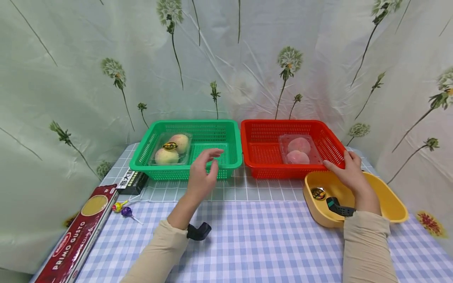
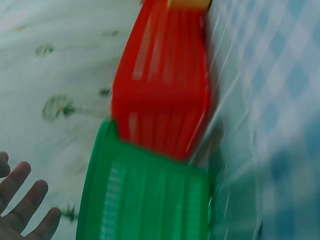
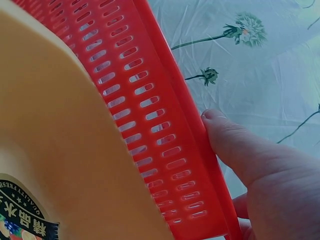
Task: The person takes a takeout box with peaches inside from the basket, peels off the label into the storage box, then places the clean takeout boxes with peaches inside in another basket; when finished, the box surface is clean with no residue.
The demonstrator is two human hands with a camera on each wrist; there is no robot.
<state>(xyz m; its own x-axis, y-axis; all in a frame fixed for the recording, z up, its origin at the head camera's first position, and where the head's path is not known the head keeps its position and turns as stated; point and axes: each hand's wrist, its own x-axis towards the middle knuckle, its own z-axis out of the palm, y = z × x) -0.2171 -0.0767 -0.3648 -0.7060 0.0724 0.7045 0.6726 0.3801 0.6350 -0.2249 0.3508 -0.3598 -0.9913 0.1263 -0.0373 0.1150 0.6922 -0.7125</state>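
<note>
A pale curtain (image 1: 244,55) printed with dandelions hangs creased behind everything. In front of it the table (image 1: 269,243) wears a blue-and-white checked cloth on the near part and a grey, white-lined one along the far part. Reckoned from the middle of the checked cloth, the green basket (image 1: 173,174) stands toward 11 o'clock and the red basket (image 1: 276,172) toward 1 o'clock, so close together that I cannot tell whether their rims touch. A yellow basin (image 1: 315,212) lies at 3 o'clock, and a long dark-red box (image 1: 79,232) lettered PRIMO GUSTO at 9 o'clock.

The right hand (image 1: 350,173) is at the red basket's 4 o'clock corner, over the basin. It grips that corner, thumb against the rim and the other fingers bent round the edge. The left hand (image 1: 203,171) is by the green basket's near rim, toward 5 o'clock, its fingers loosely curved with a wide gap to the thumb, holding nothing; the left wrist view shows them spread and apart from the basket.

A clear pack of two peaches (image 1: 171,149) lies on the green basket's 9 o'clock side, another pair of peaches (image 1: 298,151) toward 3 o'clock in the red one. A small black box (image 1: 132,182) sits between 9 and 10 o'clock on the table, a yellow lollipop (image 1: 117,206) and a purple lollipop (image 1: 126,212) at 9.
</note>
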